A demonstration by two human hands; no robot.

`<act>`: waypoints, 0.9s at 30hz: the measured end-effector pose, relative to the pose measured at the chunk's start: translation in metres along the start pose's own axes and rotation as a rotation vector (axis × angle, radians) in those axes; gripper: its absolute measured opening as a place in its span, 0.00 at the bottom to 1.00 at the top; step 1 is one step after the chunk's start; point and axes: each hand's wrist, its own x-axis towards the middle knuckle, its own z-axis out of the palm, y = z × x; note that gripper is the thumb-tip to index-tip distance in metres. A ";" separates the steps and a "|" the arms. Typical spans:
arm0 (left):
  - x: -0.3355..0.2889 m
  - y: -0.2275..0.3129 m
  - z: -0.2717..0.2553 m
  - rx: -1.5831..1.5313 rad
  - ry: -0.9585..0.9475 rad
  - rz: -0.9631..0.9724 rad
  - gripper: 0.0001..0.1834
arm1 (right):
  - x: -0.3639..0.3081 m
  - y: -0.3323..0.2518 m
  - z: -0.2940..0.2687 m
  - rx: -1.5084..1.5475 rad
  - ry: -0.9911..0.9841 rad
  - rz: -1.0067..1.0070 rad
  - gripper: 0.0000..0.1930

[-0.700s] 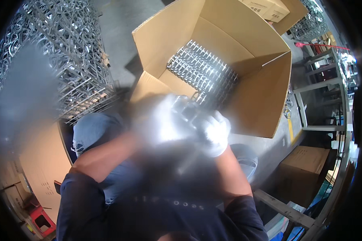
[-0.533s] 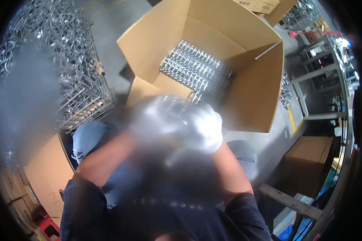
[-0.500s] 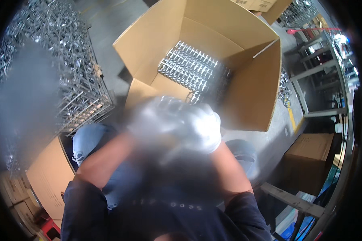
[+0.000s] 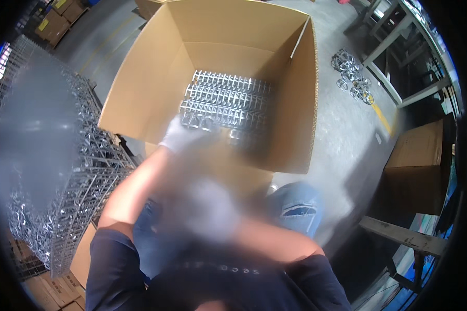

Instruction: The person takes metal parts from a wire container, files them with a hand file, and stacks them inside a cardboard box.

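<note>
On my feed I've got wire cage (image 4: 91,189) left, left hand (image 4: 180,136) inside carton (image 4: 296,122) by its near-left corner, right hand (image 4: 210,213) blurred short of near edge, can't read either grip, metal fittings (image 4: 225,99) in rows toward far edge, loose metal parts (image 4: 354,78) on floor (image 4: 334,155) right.

Workshop floor (image 4: 342,150), grey and smooth, marked by a yellow stripe (image 4: 382,119) at right and fainter yellow lines at upper left. Upper left: stacked cartons (image 4: 54,26); below them, near the left rim, a small bright patch (image 4: 3,61), its source unclear. Right: grey bench frame (image 4: 389,40) with a closed brown box (image 4: 414,147) nearby. Lower right: a grey beam (image 4: 402,235). Light falls unevenly; dark shadow borders the box.
</note>
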 end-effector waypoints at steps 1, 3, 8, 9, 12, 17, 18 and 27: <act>0.008 0.003 0.006 -0.507 0.059 -0.136 0.17 | 0.000 0.000 -0.002 0.082 0.071 0.085 0.10; 0.026 -0.012 0.030 -1.008 0.103 -0.274 0.12 | 0.004 -0.004 -0.010 0.143 0.095 0.260 0.08; 0.069 -0.080 0.130 -0.895 -0.125 -0.329 0.28 | 0.015 0.006 -0.031 0.402 0.100 0.721 0.07; 0.072 -0.084 0.144 -0.815 -0.125 -0.413 0.31 | 0.010 0.018 -0.030 0.417 0.085 0.743 0.08; 0.074 -0.085 0.173 -0.657 -0.134 -0.571 0.38 | 0.004 0.031 -0.033 0.325 0.101 0.734 0.09; 0.072 -0.083 0.217 -0.498 -0.243 -0.819 0.42 | 0.005 0.036 -0.041 0.290 0.064 0.744 0.06; 0.073 -0.085 0.226 -0.497 -0.250 -0.822 0.42 | 0.005 0.040 -0.040 0.294 0.064 0.751 0.06; 0.074 -0.096 0.275 -0.778 -0.062 -0.752 0.43 | 0.006 0.042 -0.039 0.300 0.012 0.733 0.04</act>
